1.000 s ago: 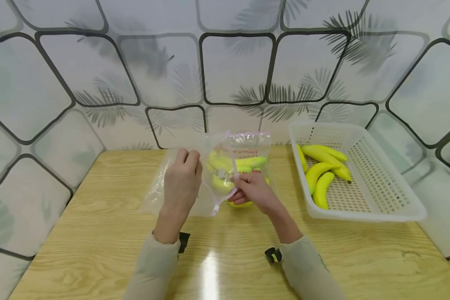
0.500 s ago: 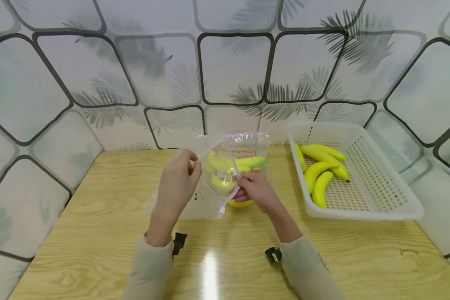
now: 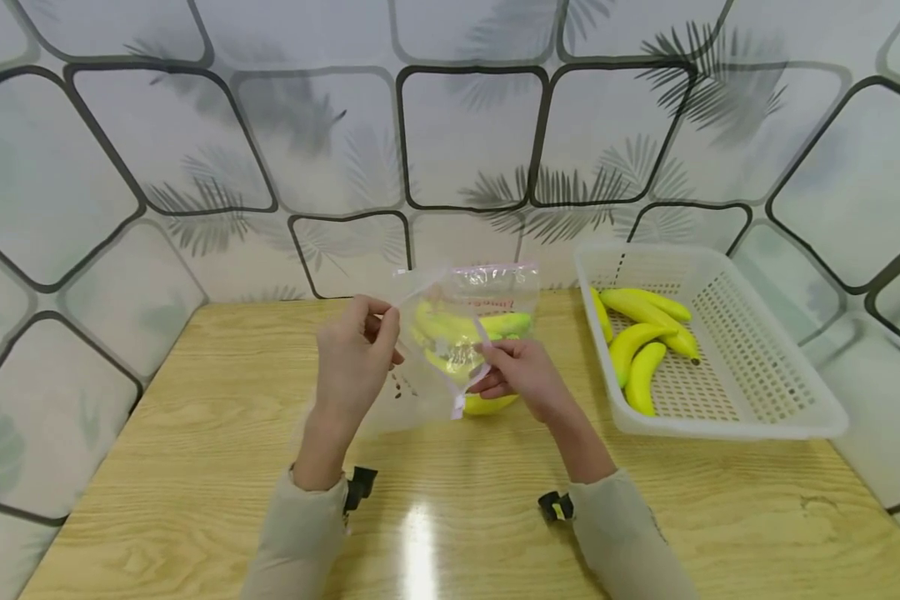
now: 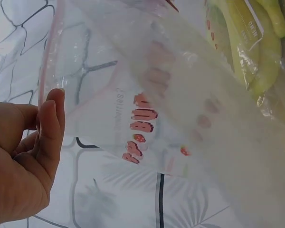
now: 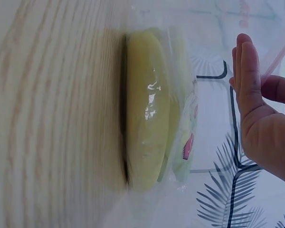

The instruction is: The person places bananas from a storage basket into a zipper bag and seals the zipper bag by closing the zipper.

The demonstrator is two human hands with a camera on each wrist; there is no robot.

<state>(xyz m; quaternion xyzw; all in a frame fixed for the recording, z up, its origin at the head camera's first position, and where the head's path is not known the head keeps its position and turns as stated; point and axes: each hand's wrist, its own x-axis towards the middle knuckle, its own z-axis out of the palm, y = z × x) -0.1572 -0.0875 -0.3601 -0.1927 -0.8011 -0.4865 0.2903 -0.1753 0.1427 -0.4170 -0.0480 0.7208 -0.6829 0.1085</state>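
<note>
A clear plastic zip bag (image 3: 412, 408) with pink edging hangs between my two hands, a pale slider (image 3: 458, 407) at its lower corner. My left hand (image 3: 354, 358) pinches one side of its mouth; in the left wrist view the thumb and fingers grip the pink rim, beside red lettering. With curled fingers, my right hand (image 3: 528, 377) pinches the opposite pink edge. Behind the held bag, a second clear bag (image 3: 495, 283) with red print lies on the table, with several yellow bananas (image 3: 506, 323) inside. Its near banana (image 5: 147, 109) shows in the right wrist view.
To the right stands a white perforated plastic basket (image 3: 727, 430), with several yellow bananas (image 3: 645, 375) grouped at its left side. The wooden table (image 3: 195, 467) meets a patterned curtain (image 3: 472, 142) at the back and sides.
The held bag's slider corner has shifted right and lately up. My right hand has moved slightly right with its edge. My left hand has moved slightly left, and its fingers have turned.
</note>
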